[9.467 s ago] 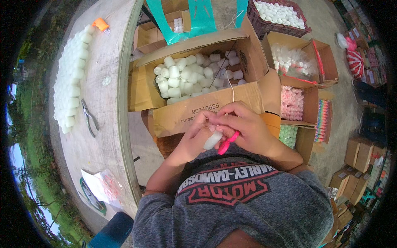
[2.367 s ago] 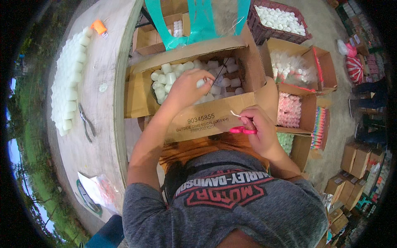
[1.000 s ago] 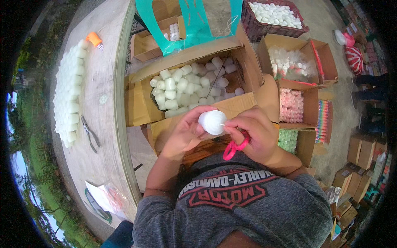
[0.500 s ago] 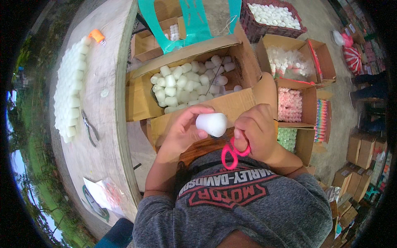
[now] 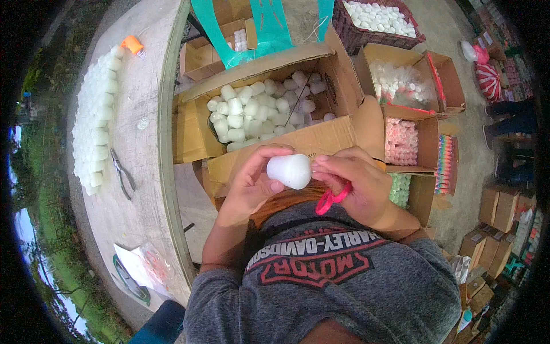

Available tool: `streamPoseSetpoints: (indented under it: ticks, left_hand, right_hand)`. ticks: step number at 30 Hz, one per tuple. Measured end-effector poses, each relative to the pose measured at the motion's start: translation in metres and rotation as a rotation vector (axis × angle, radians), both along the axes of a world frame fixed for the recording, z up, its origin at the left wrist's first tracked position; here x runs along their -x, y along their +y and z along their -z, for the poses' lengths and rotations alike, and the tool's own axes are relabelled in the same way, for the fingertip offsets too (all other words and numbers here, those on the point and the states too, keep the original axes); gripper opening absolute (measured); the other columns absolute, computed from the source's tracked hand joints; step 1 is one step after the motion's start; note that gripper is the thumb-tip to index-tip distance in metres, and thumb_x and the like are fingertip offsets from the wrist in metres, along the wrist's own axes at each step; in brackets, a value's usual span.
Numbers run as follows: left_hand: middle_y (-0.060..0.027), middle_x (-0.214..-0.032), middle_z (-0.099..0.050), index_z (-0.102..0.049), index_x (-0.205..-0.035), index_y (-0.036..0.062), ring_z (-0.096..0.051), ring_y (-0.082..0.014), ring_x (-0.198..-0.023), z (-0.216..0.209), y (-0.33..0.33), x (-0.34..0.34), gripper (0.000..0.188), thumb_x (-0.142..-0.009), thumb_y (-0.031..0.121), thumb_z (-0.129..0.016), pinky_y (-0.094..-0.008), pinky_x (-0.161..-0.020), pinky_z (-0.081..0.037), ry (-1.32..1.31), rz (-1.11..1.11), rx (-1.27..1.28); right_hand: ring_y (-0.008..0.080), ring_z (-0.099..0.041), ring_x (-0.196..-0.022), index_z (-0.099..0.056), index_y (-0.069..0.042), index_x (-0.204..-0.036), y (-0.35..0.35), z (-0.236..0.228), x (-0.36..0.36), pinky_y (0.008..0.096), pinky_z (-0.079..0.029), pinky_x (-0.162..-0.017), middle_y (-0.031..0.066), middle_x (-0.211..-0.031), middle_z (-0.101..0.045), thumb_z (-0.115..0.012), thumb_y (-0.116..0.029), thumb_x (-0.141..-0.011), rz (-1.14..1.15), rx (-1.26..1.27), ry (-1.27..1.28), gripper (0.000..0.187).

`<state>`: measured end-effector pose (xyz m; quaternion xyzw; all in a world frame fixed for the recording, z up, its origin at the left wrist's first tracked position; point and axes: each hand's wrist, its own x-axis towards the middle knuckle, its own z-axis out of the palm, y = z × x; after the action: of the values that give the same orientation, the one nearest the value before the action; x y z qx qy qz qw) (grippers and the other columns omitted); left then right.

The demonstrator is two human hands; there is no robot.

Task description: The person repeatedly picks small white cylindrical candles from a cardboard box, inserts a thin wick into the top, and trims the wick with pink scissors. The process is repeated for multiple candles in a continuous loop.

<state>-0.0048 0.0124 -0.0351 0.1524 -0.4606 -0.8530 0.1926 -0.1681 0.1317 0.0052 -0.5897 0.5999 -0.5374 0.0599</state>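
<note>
On the left runs the desk (image 5: 146, 200), where a block of pale white cylinders (image 5: 94, 120) lines the far edge; beside it rest pliers (image 5: 122, 174), their jaws toward the top, and a small orange bottle (image 5: 132, 44). Next comes an open cardboard box (image 5: 195, 123) with a loose heap of white pieces (image 5: 252, 112), a teal chair (image 5: 269, 26) standing behind. In front of that box, the left hand (image 5: 256, 178) holds one white piece (image 5: 289, 171) on its side, fingers and thumb pinching it, rounded end toward the right. Pink loop handles (image 5: 324, 202) hang from the right hand (image 5: 358, 180), whose thumb and forefinger press together at that rounded end, by a tiny gold bit (image 5: 311, 155); whether they pinch it, I can't tell. Farther right sit a dark red crate (image 5: 366, 39) of white pieces and pink pieces (image 5: 401, 143) in a carton.
</note>
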Motion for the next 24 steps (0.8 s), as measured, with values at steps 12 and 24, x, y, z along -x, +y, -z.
streamPoseSetpoints:
  ticks: [12, 24]
  left_hand:
    - [-0.0105, -0.117, -0.048, -0.049, -0.118, 0.0029, -0.046, -0.0217, -0.113, -0.005, -0.007, 0.000, 0.049, -0.073, -0.001, -0.068, -0.0340, -0.097, -0.036, 0.078, 0.022, 0.296]
    - [-0.0102, -0.112, -0.052, -0.058, -0.107, 0.0038, -0.050, -0.0216, -0.109, -0.026, -0.008, -0.002, 0.042, -0.068, -0.002, -0.072, -0.0317, -0.093, -0.039, -0.147, 0.034, 0.762]
  right_hand:
    - [0.0185, -0.065, -0.068, -0.050, -0.003, -0.101, 0.007, 0.001, -0.001, 0.0264, -0.050, -0.056, 0.0095, -0.084, -0.065, -0.077, -0.010, -0.068, 0.026, -0.047, -0.023, 0.043]
    - [0.0183, -0.066, -0.071, -0.048, -0.002, -0.101, 0.013, -0.006, 0.002, 0.0268, -0.053, -0.060, 0.0101, -0.084, -0.063, -0.075, -0.006, -0.070, -0.038, -0.217, -0.114, 0.041]
